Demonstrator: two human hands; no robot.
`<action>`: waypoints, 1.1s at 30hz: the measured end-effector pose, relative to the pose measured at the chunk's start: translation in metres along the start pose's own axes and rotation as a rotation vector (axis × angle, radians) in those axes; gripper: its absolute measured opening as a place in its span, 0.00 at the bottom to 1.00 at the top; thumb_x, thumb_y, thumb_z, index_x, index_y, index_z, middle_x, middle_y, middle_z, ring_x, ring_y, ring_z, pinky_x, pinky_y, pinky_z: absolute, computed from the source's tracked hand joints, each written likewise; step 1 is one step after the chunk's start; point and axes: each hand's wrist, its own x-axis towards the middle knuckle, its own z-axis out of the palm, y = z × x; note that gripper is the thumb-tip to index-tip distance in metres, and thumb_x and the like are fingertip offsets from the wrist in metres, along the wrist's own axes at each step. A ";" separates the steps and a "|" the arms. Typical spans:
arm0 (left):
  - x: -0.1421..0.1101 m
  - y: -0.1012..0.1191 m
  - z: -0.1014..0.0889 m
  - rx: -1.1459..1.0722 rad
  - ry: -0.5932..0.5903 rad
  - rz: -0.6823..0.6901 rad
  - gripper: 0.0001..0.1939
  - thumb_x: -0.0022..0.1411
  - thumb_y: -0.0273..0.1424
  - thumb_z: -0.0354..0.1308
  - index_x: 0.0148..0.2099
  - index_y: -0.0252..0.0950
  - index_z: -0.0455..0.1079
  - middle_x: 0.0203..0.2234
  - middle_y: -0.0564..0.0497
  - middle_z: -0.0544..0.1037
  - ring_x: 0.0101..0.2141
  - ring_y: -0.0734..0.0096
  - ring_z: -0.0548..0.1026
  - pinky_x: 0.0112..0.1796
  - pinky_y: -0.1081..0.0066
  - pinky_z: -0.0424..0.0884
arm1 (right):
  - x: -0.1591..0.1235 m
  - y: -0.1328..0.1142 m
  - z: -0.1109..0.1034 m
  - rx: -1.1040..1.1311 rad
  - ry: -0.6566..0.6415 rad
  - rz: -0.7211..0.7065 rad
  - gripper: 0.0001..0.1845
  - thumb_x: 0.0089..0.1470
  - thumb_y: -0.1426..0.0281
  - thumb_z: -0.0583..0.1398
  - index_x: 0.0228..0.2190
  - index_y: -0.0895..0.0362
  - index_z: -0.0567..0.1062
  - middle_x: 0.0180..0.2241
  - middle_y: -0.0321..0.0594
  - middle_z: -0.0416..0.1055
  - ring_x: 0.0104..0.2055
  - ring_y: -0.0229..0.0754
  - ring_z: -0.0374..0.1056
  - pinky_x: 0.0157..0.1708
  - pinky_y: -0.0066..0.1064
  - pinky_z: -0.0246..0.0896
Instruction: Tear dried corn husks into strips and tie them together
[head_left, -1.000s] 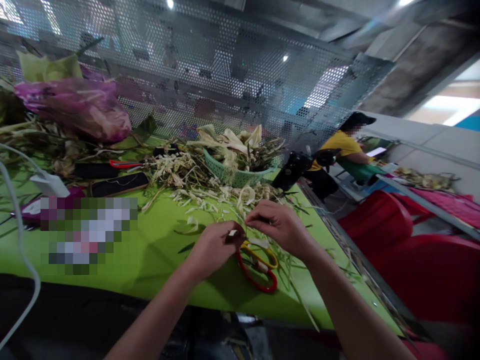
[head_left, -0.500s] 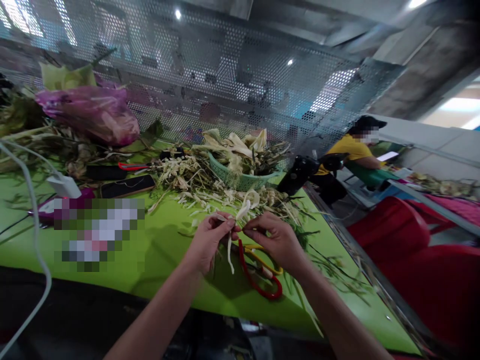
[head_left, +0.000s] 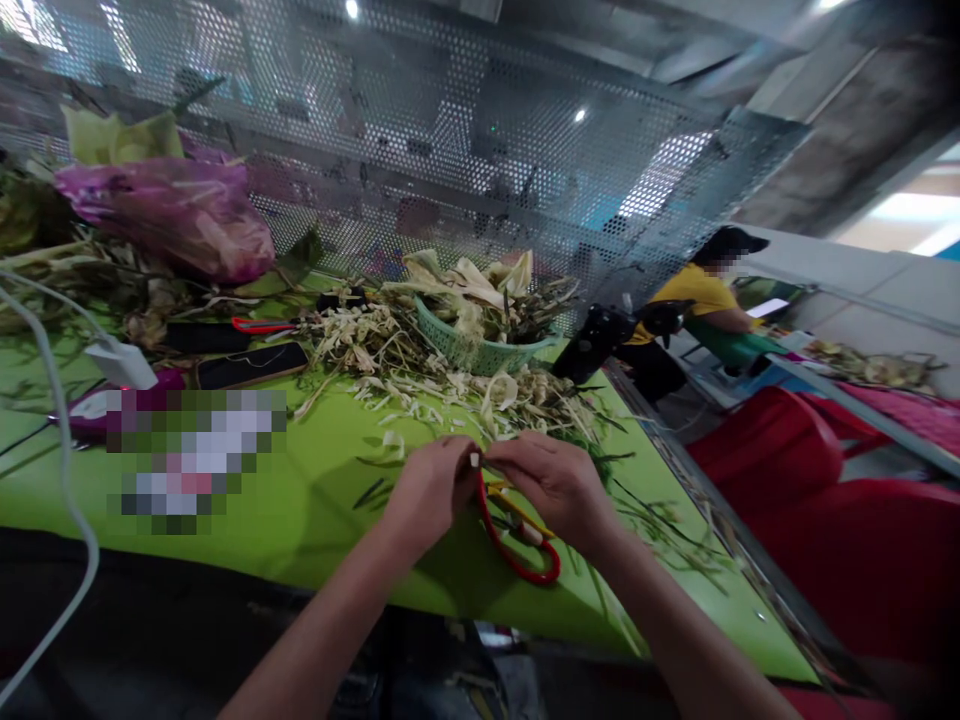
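Note:
My left hand (head_left: 429, 492) is closed in a pinch over the green tabletop, with the back of the hand hiding most of its fingers. From its fingertips shows the small pale end of a husk strip (head_left: 475, 459). Right beside it, my right hand (head_left: 553, 488) pinches with thumb and forefinger at the same spot; what lies between them is too small to make out. A curled cream husk piece (head_left: 496, 396) rises just beyond the fingertips. Under the hands lie scissors (head_left: 546, 570) with a red and a yellow handle loop, partly covered by my right hand.
A green basket (head_left: 480, 352) of dried husks stands behind heaped scraps (head_left: 367, 335). Leftward are a phone (head_left: 251, 366), a red-handled tool (head_left: 262, 325), a white charger with cable (head_left: 120, 364) and a pink bag (head_left: 176, 215). A black stand (head_left: 585, 345) is at right; a person in yellow sits beyond.
Both hands shifted and turned slightly. The white strip that hung below my left hand half a second ago is now mostly hidden. My right hand's fingertips have come up against the left.

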 end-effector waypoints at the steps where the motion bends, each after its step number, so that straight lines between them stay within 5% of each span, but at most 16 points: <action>1: 0.001 0.001 0.000 -0.056 -0.057 -0.012 0.04 0.54 0.25 0.55 0.31 0.36 0.71 0.25 0.50 0.73 0.27 0.70 0.67 0.30 0.72 0.58 | 0.002 0.004 -0.001 0.039 0.021 0.030 0.08 0.57 0.69 0.56 0.34 0.54 0.77 0.28 0.39 0.71 0.30 0.39 0.66 0.31 0.28 0.59; 5: 0.005 0.005 -0.002 -0.499 -0.180 -0.224 0.05 0.54 0.31 0.58 0.33 0.35 0.69 0.23 0.52 0.73 0.25 0.73 0.69 0.30 0.73 0.63 | 0.007 0.020 0.005 0.294 0.082 0.217 0.07 0.53 0.66 0.60 0.28 0.56 0.75 0.26 0.37 0.72 0.29 0.40 0.67 0.30 0.29 0.60; 9: 0.008 0.004 -0.004 -0.814 -0.061 -0.406 0.12 0.51 0.36 0.63 0.34 0.34 0.66 0.22 0.52 0.74 0.23 0.75 0.71 0.30 0.73 0.67 | 0.003 0.021 0.021 0.408 0.155 0.269 0.07 0.53 0.65 0.60 0.28 0.56 0.74 0.26 0.37 0.72 0.29 0.40 0.68 0.29 0.29 0.62; 15: 0.008 -0.006 0.001 -0.535 0.141 -0.353 0.09 0.52 0.34 0.61 0.32 0.35 0.66 0.22 0.55 0.70 0.24 0.76 0.67 0.27 0.76 0.64 | -0.008 -0.006 0.022 0.013 0.065 0.037 0.09 0.58 0.70 0.55 0.35 0.55 0.76 0.29 0.41 0.73 0.31 0.41 0.68 0.32 0.29 0.60; 19: 0.003 -0.007 0.004 -0.222 0.088 -0.147 0.04 0.55 0.30 0.55 0.30 0.35 0.68 0.21 0.54 0.68 0.24 0.75 0.63 0.26 0.76 0.59 | -0.004 -0.011 0.008 -0.199 0.005 -0.067 0.11 0.58 0.72 0.54 0.33 0.55 0.77 0.25 0.40 0.72 0.28 0.39 0.66 0.30 0.29 0.55; 22: 0.002 -0.002 0.003 -0.123 -0.011 -0.079 0.04 0.54 0.28 0.55 0.28 0.35 0.69 0.22 0.52 0.70 0.25 0.73 0.64 0.28 0.74 0.59 | 0.004 0.002 0.000 -0.134 -0.030 -0.012 0.09 0.57 0.69 0.56 0.32 0.54 0.77 0.27 0.39 0.73 0.29 0.38 0.66 0.31 0.28 0.56; 28: 0.007 0.005 -0.001 -0.671 -0.181 -0.359 0.08 0.53 0.33 0.60 0.33 0.34 0.69 0.21 0.53 0.72 0.23 0.75 0.69 0.29 0.73 0.66 | 0.009 0.028 0.012 0.546 0.010 0.314 0.09 0.50 0.64 0.62 0.26 0.57 0.74 0.24 0.36 0.71 0.27 0.39 0.66 0.28 0.28 0.60; 33: 0.009 0.002 0.000 -0.941 0.099 -0.519 0.15 0.46 0.35 0.66 0.34 0.34 0.67 0.23 0.54 0.73 0.21 0.78 0.69 0.26 0.75 0.67 | 0.001 0.010 0.033 0.500 0.185 0.334 0.07 0.51 0.65 0.62 0.28 0.55 0.76 0.26 0.37 0.73 0.30 0.41 0.68 0.31 0.30 0.62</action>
